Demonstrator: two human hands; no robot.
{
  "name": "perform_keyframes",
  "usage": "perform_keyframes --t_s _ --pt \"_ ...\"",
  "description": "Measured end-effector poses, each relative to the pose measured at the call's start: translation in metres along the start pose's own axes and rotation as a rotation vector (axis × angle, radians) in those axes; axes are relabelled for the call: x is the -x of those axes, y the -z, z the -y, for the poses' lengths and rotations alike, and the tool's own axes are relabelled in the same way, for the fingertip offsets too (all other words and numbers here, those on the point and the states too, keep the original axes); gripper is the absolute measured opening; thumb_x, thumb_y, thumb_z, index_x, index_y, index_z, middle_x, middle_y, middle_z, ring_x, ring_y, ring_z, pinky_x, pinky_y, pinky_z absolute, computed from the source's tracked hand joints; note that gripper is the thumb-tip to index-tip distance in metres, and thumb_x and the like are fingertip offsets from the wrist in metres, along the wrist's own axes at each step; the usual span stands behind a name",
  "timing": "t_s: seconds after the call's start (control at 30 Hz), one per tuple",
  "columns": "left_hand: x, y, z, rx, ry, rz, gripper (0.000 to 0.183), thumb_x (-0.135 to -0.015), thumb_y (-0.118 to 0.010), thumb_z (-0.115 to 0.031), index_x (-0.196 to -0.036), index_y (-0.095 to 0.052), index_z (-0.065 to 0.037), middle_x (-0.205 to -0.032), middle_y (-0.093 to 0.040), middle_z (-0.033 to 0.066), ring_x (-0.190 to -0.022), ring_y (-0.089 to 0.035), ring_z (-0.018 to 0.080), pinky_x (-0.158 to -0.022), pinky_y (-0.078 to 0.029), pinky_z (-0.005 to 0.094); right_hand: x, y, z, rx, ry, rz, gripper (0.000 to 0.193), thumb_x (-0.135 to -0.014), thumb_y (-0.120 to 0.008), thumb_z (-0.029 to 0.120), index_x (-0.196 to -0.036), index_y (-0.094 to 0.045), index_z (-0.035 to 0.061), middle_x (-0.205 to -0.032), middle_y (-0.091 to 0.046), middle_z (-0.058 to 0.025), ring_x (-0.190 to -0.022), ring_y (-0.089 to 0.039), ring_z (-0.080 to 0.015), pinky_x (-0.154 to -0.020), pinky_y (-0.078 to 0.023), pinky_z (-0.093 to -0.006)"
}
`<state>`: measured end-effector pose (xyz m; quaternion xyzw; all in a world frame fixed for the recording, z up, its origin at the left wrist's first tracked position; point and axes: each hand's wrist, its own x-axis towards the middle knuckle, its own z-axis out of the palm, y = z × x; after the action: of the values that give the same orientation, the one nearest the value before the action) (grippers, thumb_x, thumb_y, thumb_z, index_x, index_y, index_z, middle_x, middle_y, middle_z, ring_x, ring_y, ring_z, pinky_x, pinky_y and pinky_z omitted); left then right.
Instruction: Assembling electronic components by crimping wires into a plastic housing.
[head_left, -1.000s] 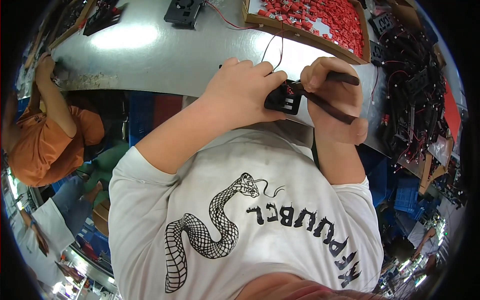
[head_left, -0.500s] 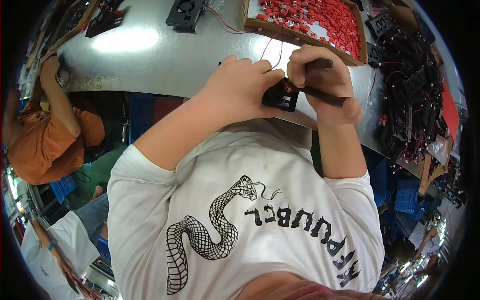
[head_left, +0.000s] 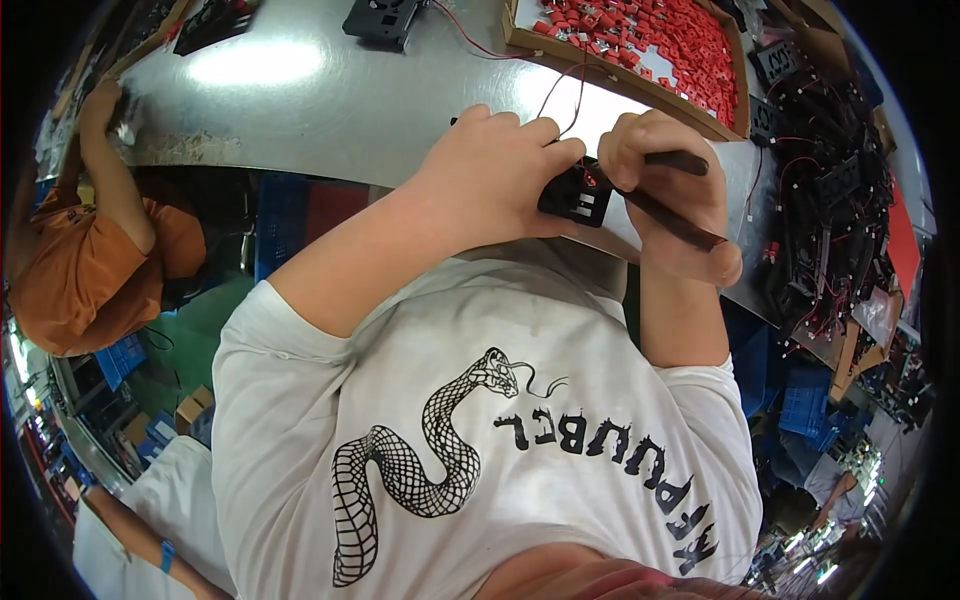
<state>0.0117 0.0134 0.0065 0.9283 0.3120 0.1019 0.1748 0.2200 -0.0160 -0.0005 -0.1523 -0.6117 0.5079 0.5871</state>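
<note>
My left hand (head_left: 495,180) is wrapped over a black plastic housing (head_left: 578,200) at the table's near edge. A thin red and black wire pair (head_left: 578,95) rises from the housing's far side, and a small red part (head_left: 590,180) shows in it. My right hand (head_left: 665,190) is closed round dark-handled pliers (head_left: 678,220). Both handles stick out, spread apart, between thumb and fingers. The pliers' tip points at the housing near the red part; whether the jaws grip anything is too small to tell.
A cardboard tray of small red connectors (head_left: 660,50) lies beyond my hands. To its right is a heap of black housings with wires (head_left: 830,190). Another black fan housing (head_left: 382,18) lies at the far edge. At left, a person in an orange shirt (head_left: 95,270) works at the metal table (head_left: 300,120).
The view has shifted slightly, so the table things sit a little right and higher. Both hands keep their holds; the pliers' handles look a little wider apart.
</note>
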Motion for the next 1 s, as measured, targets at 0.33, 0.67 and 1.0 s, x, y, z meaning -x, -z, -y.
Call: perform_keyframes --t_s 0.33,0.67,1.0 --pt "-0.005 0.004 0.01 0.057 -0.115 0.015 0.053 -0.074 -0.082 -0.049 -0.116 -0.068 -0.018 -0.099 -0.067 0.0025 -0.09 -0.067 0.0256 -0.086 -0.047 0.0427 -0.034 0.012 0.011 -0.102 -0.305 0.379 0.1 -0.079 -0.048 0.09 -0.093 -0.064 -0.0084 -0.067 -0.051 -0.0056 -0.06 -0.049 -0.0199 -0.056 -0.039 -0.0323" --pt "0.001 -0.003 0.0 0.023 -0.027 -0.078 0.058 -0.073 -0.081 -0.053 -0.116 -0.068 -0.017 -0.099 -0.066 0.0034 -0.091 -0.067 0.0255 -0.087 -0.047 0.0421 0.007 0.007 0.002 -0.24 0.096 -0.07 0.108 -0.074 -0.061 0.083 -0.132 -0.051 -0.0091 -0.097 -0.054 -0.0114 -0.084 -0.048 -0.0197 -0.074 -0.039 -0.033" --pt "0.0 -0.003 -0.002 -0.006 -0.04 -0.047 0.061 -0.074 -0.08 -0.056 -0.119 -0.066 -0.016 -0.1 -0.066 0.0037 -0.091 -0.067 0.0249 -0.085 -0.046 0.0417 0.005 -0.001 0.003 -0.168 0.176 -0.071 0.115 -0.073 -0.058 0.09 -0.132 -0.051 -0.0084 -0.094 -0.052 -0.0102 -0.082 -0.046 -0.0183 -0.072 -0.038 -0.0331"
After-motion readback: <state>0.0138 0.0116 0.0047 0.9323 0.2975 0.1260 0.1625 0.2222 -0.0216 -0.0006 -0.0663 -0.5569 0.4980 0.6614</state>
